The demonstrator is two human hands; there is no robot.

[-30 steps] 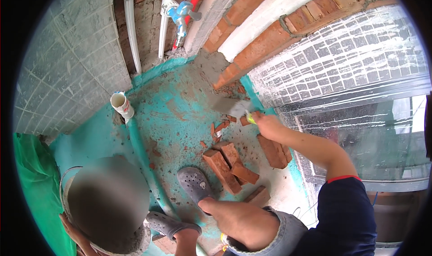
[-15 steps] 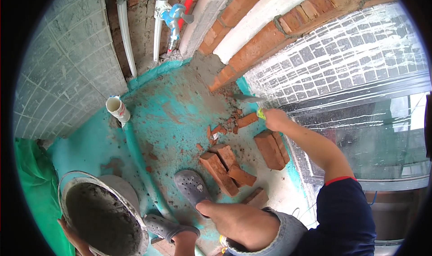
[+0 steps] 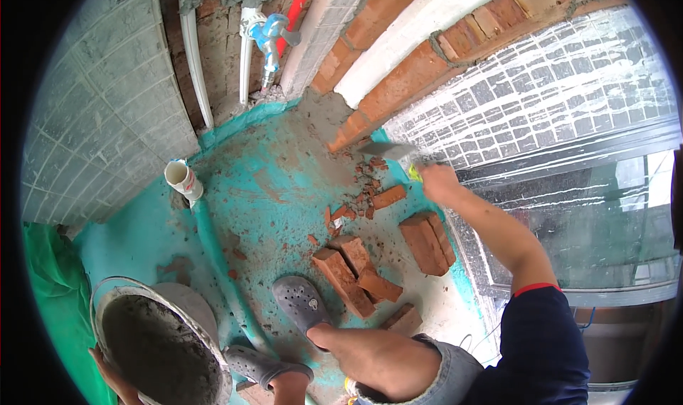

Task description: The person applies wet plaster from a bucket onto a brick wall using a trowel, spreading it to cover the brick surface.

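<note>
In my right hand (image 3: 439,183) is a trowel with a yellow-green handle, my fingers closed round it. The trowel's flat metal blade (image 3: 388,150) points left, close to the foot of a brick upright (image 3: 348,132) built around a white pipe. At the lower left my left hand (image 3: 114,378) grips the side of a bucket (image 3: 203,309) near its rim; part of the hand is hidden. Wet grey mortar (image 3: 160,344) fills much of the bucket, which leans a little and has a thin wire handle.
Loose bricks (image 3: 343,283) lie by my feet, with another pair (image 3: 427,243) farther right and broken bits (image 3: 345,211) ahead. A white pipe stub (image 3: 183,179) stands up from the turquoise-coated floor. A blue-and-white tap (image 3: 270,39) is at the back, a glass panel (image 3: 605,206) at right.
The trowel blade has turned so that more of its flat face shows. My right hand has shifted slightly right and upward. My left hand remains at the bucket.
</note>
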